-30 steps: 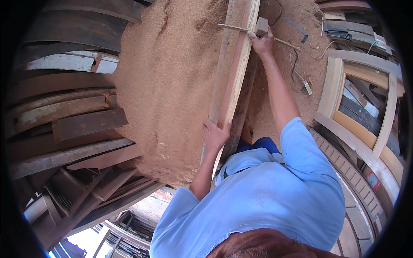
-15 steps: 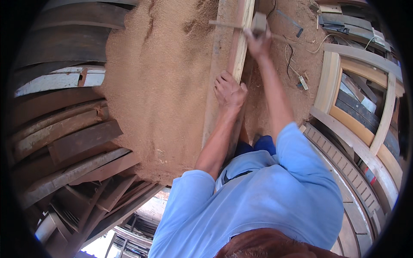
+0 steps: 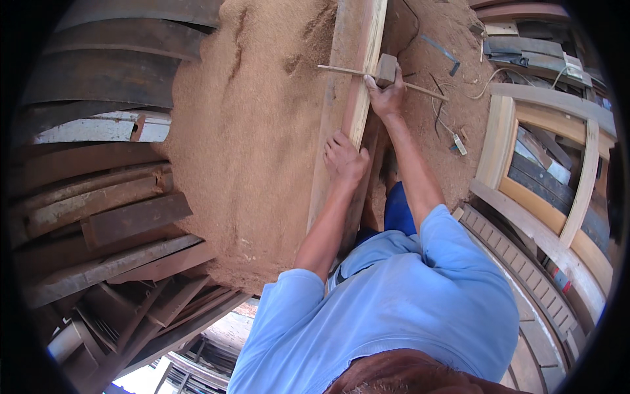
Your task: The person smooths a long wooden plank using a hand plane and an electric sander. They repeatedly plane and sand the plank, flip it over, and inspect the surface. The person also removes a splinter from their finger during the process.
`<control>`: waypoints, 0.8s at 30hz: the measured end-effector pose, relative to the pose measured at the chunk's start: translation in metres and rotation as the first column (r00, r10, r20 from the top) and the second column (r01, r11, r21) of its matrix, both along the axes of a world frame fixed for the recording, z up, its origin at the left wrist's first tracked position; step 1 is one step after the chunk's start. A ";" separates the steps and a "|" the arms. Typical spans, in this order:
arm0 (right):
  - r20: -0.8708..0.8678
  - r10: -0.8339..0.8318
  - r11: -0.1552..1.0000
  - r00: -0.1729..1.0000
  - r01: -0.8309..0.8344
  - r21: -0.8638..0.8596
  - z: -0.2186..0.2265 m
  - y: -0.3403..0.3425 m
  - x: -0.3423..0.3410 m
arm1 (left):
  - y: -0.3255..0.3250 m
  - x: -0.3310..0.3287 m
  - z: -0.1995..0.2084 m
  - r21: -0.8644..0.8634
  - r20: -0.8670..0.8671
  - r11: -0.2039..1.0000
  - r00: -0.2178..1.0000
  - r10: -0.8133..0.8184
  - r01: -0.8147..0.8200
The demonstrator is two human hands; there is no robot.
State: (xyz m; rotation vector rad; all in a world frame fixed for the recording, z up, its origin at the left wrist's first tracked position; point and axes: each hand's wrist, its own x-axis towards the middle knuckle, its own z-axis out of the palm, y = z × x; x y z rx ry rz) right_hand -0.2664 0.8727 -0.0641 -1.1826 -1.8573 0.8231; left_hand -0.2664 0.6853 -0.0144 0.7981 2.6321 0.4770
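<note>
A long pale timber piece [image 3: 367, 72] with a reddish side runs away from me, resting on a wider board [image 3: 333, 92]. My right hand [image 3: 388, 97] is closed round a wooden marking gauge [image 3: 386, 69], a block with a thin rod passing through it crosswise. The block sits against the timber's right edge, and the rod lies across its top, sticking out on both sides. Nearer to me, my left hand [image 3: 346, 159] grips the same timber, its fingers bent over the left side and its thumb at the right.
Sawdust [image 3: 243, 164] covers the ground. Dark boards [image 3: 98, 72] are stacked at the left. To the right stand a wooden frame [image 3: 497, 144] and a slatted panel [image 3: 518, 262]. A white power strip [image 3: 459, 144] with cord and a blue-handled tool [image 3: 436, 47] lie right of the timber.
My right hand has drawn the marking gauge a little nearer to me along the timber; it was blurred and is now sharp. My left hand keeps its grip. The whole view has shifted slightly.
</note>
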 end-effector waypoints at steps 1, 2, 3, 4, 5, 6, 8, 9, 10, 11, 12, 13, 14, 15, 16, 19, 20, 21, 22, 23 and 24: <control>-0.009 0.009 0.999 1.000 -0.009 -0.036 0.000 0.005 -0.003 | -0.001 -0.002 0.000 -0.004 0.022 1.000 1.000 -0.009 0.009; -0.089 0.039 0.995 0.995 -0.047 -0.085 -0.001 0.022 -0.010 | -0.001 -0.004 0.000 -0.007 0.044 1.000 0.999 -0.015 0.016; -0.166 0.058 0.987 0.984 -0.082 -0.141 -0.007 0.043 -0.016 | -0.003 -0.004 -0.002 -0.006 0.044 1.000 0.999 -0.021 0.021; -0.238 0.070 0.973 0.969 -0.119 -0.197 -0.010 0.060 -0.020 | -0.005 -0.002 -0.004 -0.007 0.050 1.000 0.998 -0.026 0.027; -0.233 0.073 0.960 0.970 -0.131 -0.249 0.001 0.079 -0.033 | -0.005 -0.001 -0.006 -0.004 0.052 1.000 0.998 -0.020 0.020; -0.153 0.032 0.991 0.988 -0.051 -0.120 -0.010 0.108 -0.040 | -0.002 0.001 -0.004 -0.020 0.061 0.999 0.998 -0.028 0.029; -0.245 0.114 0.991 0.963 -0.127 -0.037 -0.022 0.168 -0.052 | 0.002 0.001 0.002 -0.064 0.068 0.998 0.997 -0.022 0.026; -0.123 0.096 0.994 0.988 -0.101 -0.036 -0.020 0.190 -0.057 | 0.003 0.002 0.003 -0.078 0.078 0.997 0.997 0.003 0.003; 0.002 0.073 0.997 0.997 -0.073 -0.030 -0.021 0.204 -0.061 | 0.003 0.003 0.001 -0.092 0.089 0.996 0.996 0.024 -0.016; -0.020 0.063 0.998 0.998 -0.064 -0.028 -0.027 0.202 -0.060 | 0.001 0.005 -0.002 -0.106 0.100 0.994 0.994 0.042 -0.031; -0.051 0.050 0.999 0.997 -0.051 -0.016 -0.037 0.201 -0.059 | 0.000 0.007 -0.005 -0.103 0.083 0.994 0.996 0.029 -0.020; -0.090 0.048 0.999 0.995 -0.049 -0.001 -0.032 0.200 -0.066 | -0.003 0.008 -0.008 -0.097 0.058 0.995 0.998 0.027 -0.021; -0.097 0.057 0.998 0.994 -0.059 -0.022 -0.026 0.201 -0.071 | -0.004 0.009 -0.014 -0.092 0.034 0.996 0.999 0.023 -0.020; -0.104 0.057 0.997 0.993 -0.062 -0.047 -0.014 0.193 -0.073 | -0.003 0.007 -0.013 -0.087 0.026 0.996 1.000 0.017 -0.015; -0.111 0.056 0.995 0.992 -0.064 -0.074 -0.002 0.191 -0.074 | -0.002 0.005 -0.012 -0.084 0.019 0.996 1.000 0.010 -0.009; -0.131 0.051 0.992 0.990 -0.066 -0.110 -0.018 0.202 -0.073 | 0.007 -0.011 0.000 -0.117 0.089 0.993 0.996 -0.009 0.019; -0.130 0.044 0.992 0.991 -0.059 -0.108 -0.021 0.209 -0.072 | 0.016 -0.018 0.005 -0.132 0.129 0.991 0.991 -0.019 0.036; -0.117 0.030 0.981 0.993 -0.052 -0.186 -0.024 0.213 -0.068 | 0.031 -0.024 0.020 -0.081 0.091 0.997 0.996 -0.013 0.020; -0.075 0.014 0.976 0.997 -0.029 -0.214 -0.017 0.209 -0.069 | 0.058 -0.038 0.037 -0.028 0.049 1.000 0.999 0.008 -0.007; -0.031 -0.001 0.971 1.000 -0.007 -0.240 -0.004 0.194 -0.070 | 0.082 -0.053 0.041 0.029 0.009 0.999 0.999 0.031 -0.031; 0.017 -0.018 0.965 1.000 0.022 -0.262 0.010 0.179 -0.068 | 0.105 -0.066 0.031 0.059 -0.022 0.998 0.999 0.029 -0.028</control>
